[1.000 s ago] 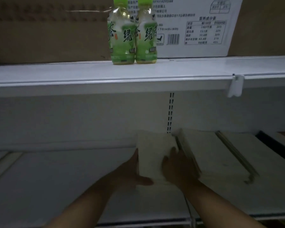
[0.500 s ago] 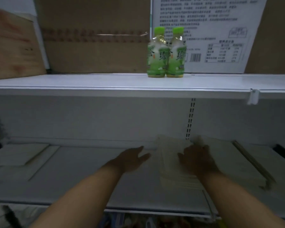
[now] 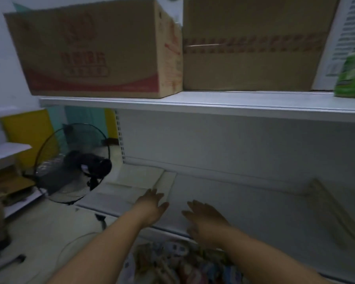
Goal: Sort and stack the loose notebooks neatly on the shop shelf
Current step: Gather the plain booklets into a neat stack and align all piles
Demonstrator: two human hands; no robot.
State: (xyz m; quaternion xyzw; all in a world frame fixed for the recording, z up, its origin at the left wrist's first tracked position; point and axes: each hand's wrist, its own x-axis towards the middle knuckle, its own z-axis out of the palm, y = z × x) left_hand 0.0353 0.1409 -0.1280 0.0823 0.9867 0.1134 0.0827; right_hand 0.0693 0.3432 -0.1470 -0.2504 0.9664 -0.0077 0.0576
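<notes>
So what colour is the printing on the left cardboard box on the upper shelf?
Red, on plain brown card: the left cardboard box shows red lettering and a red band. Head view, somewhat blurred.

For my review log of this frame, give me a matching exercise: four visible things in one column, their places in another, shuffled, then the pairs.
Things:
1. red-printed cardboard box
2. black fan
3. left hand
4. green bottle

Places:
A. far right of the upper shelf
B. left end of the upper shelf
C. standing on the floor, left of the shelving
D. open, over the loose notebooks on the lower shelf

Pairs: 1-B, 2-C, 3-D, 4-A
</notes>
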